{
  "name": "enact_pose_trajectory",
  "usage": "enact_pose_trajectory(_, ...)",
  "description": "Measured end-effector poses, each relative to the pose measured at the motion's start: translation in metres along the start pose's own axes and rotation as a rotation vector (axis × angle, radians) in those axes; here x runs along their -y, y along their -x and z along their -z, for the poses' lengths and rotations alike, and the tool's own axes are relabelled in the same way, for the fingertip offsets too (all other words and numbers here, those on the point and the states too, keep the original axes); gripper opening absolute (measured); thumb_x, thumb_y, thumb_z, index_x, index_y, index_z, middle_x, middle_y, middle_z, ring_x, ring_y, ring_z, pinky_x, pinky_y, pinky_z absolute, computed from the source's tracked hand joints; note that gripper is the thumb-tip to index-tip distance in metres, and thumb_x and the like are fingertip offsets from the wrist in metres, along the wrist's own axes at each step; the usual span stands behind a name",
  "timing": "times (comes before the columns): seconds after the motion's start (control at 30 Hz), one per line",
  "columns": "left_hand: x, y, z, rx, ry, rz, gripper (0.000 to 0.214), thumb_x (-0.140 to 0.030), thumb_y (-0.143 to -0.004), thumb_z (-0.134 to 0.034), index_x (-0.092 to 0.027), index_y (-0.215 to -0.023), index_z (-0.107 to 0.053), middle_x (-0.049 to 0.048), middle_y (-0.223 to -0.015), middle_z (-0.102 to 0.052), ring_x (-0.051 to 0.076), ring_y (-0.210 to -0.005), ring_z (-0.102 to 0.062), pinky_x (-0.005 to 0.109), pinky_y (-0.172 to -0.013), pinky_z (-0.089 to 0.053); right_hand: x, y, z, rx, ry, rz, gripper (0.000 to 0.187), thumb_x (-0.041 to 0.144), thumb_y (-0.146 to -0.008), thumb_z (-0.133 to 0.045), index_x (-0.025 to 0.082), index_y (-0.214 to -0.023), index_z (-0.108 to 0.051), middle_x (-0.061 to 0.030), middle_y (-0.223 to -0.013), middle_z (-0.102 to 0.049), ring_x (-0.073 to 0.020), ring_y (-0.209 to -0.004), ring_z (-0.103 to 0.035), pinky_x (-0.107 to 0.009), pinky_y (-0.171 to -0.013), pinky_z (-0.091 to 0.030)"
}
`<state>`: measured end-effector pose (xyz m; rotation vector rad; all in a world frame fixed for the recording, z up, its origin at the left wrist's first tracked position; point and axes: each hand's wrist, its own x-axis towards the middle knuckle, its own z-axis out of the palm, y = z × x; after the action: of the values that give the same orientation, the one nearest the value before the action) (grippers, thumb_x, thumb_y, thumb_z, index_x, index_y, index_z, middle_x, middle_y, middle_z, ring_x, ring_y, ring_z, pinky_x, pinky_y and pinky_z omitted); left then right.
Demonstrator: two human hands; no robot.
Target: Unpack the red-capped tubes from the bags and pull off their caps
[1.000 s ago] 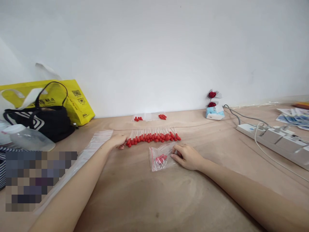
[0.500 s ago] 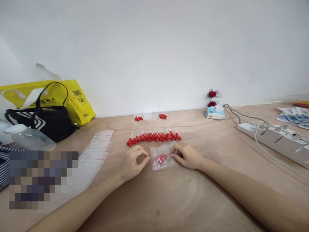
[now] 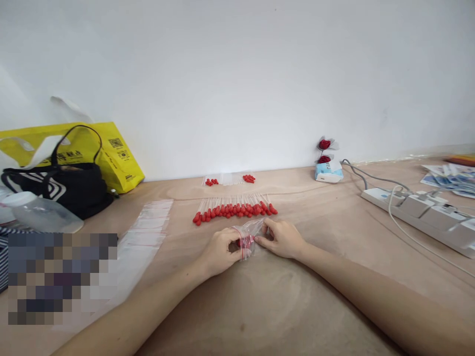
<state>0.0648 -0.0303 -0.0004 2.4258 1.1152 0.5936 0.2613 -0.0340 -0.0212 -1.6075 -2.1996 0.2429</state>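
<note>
A small clear zip bag [image 3: 249, 249] with a red strip at its mouth lies between my hands, its plastic bunched up and red pieces showing inside. My left hand [image 3: 221, 251] is closed at the bag's mouth, thumb and fingers curled around that end; some fingertips are hidden by plastic. On the other side, my right hand [image 3: 280, 238] pinches the bag's far end. Just beyond both hands lies a row of red-tipped sticks [image 3: 233, 210] with thin pale stems pointing toward the wall.
Further back lie filled clear bags with red tips [image 3: 249, 178]. Overlapping flat zip bags [image 3: 148, 232] are fanned out at left, near a plastic bottle [image 3: 44, 212], a black bag [image 3: 77, 190] and a yellow bag [image 3: 122, 163]. At right are a tissue pack [image 3: 328, 173] and a power strip [image 3: 419, 212].
My left hand has moved right onto the mouth of the zip bag, which it was beside before. The bag is now more crumpled. My right hand keeps its pinch.
</note>
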Motion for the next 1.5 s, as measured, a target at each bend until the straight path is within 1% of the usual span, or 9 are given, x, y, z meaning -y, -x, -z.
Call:
enact_pose_trajectory(0.2,0.002,0.003,-0.006,-0.078,-0.177,-0.104,0.015,-0.018,-0.080,-0.042,-0.017,-0.075,-0.057,0.0046,-0.077,-0.059,0.017,-0.075,-0.051,0.028,-0.068,-0.041,-0.001,0.001,0.001,0.012,-0.022,0.010,0.029,0.049,-0.075,-0.051,0.020,-0.075,-0.048,0.0020,-0.061,-0.054,-0.0113,-0.058,-0.049,-0.021,-0.050,-0.024)
enact_pose_trajectory(0.33,0.007,0.010,-0.002,-0.094,-0.199,-0.161,0.018,-0.018,-0.084,-0.033,-0.018,-0.085,-0.052,0.0058,-0.086,-0.055,0.016,-0.078,-0.051,0.029,-0.072,-0.041,-0.002,0.002,0.001,0.019,-0.027,0.023,0.027,0.046,-0.076,-0.050,0.019,-0.075,-0.048,0.0023,-0.061,-0.054,-0.0111,-0.057,-0.049,-0.021,-0.051,-0.025)
enact_pose_trajectory(0.47,0.009,0.012,0.001,-0.033,-0.129,-0.192,0.012,-0.016,-0.081,-0.039,-0.019,-0.085,-0.050,0.0054,-0.092,-0.052,0.016,-0.082,-0.050,0.028,-0.076,-0.041,-0.002,0.002,0.001,0.021,-0.033,0.032,0.026,0.045,-0.076,-0.050,0.019,-0.075,-0.048,0.0020,-0.062,-0.054,-0.0113,-0.058,-0.049,-0.021,-0.052,-0.026)
enact_pose_trajectory(0.7,0.008,0.003,0.001,-0.038,-0.096,0.048,0.013,-0.009,-0.064,-0.045,-0.019,-0.072,-0.047,0.0008,-0.074,-0.055,0.016,-0.072,-0.050,0.027,-0.066,-0.039,-0.002,0.002,0.003,0.022,-0.024,0.040,0.026,0.045,-0.077,-0.049,0.020,-0.074,-0.048,0.0023,-0.062,-0.054,-0.0114,-0.059,-0.050,-0.021,-0.052,-0.026)
enact_pose_trajectory(0.93,0.010,0.008,0.031,0.261,-0.112,0.330,0.015,-0.018,-0.061,-0.048,-0.020,-0.075,-0.046,-0.0011,-0.071,-0.055,0.014,-0.063,-0.050,0.023,-0.053,-0.034,-0.003,0.002,0.002,0.039,-0.040,0.034,0.025,0.044,-0.076,-0.050,0.019,-0.075,-0.049,0.0019,-0.062,-0.055,-0.0115,-0.060,-0.050,-0.021,-0.052,-0.026)
enact_pose_trajectory(1.03,0.007,0.006,0.034,0.268,-0.137,0.421,0.019,-0.034,-0.062,-0.054,-0.020,-0.072,-0.047,-0.0007,-0.067,-0.056,0.014,-0.059,-0.050,0.022,-0.049,-0.032,-0.004,0.003,0.002,0.037,-0.040,0.039,0.024,0.043,-0.076,-0.050,0.019,-0.075,-0.049,0.0019,-0.062,-0.055,-0.0115,-0.060,-0.050,-0.021,-0.051,-0.025)
enact_pose_trajectory(1.17,0.004,0.002,0.028,0.203,-0.183,0.429,0.023,-0.041,-0.065,-0.051,-0.019,-0.061,-0.048,-0.0006,-0.061,-0.057,0.013,-0.055,-0.050,0.022,-0.047,-0.030,-0.003,0.003,0.002,0.032,-0.039,0.038,0.025,0.044,-0.077,-0.050,0.019,-0.075,-0.049,0.0016,-0.063,-0.056,-0.0118,-0.061,-0.051,-0.021,-0.052,-0.025)
enact_pose_trajectory(1.27,0.006,0.002,0.029,0.277,-0.185,0.426,0.018,-0.032,-0.063,-0.050,-0.018,-0.051,-0.048,-0.0020,-0.050,-0.054,0.012,-0.048,-0.048,0.022,-0.045,-0.029,-0.003,0.003,0.002,0.035,-0.033,0.031,0.025,0.044,-0.076,-0.050,0.020,-0.075,-0.049,0.0015,-0.063,-0.056,-0.0120,-0.061,-0.051,-0.021,-0.052,-0.026)
enact_pose_trajectory(1.5,0.013,0.009,0.079,0.534,-0.093,0.482,0.014,-0.023,-0.048,-0.060,-0.018,-0.039,-0.051,-0.0041,-0.039,-0.049,0.010,-0.040,-0.038,0.021,-0.040,-0.024,-0.004,0.003,0.001,0.035,-0.047,0.036,0.024,0.044,-0.076,-0.051,0.020,-0.075,-0.049,0.0016,-0.062,-0.056,-0.0119,-0.060,-0.051,-0.021,-0.051,-0.026)
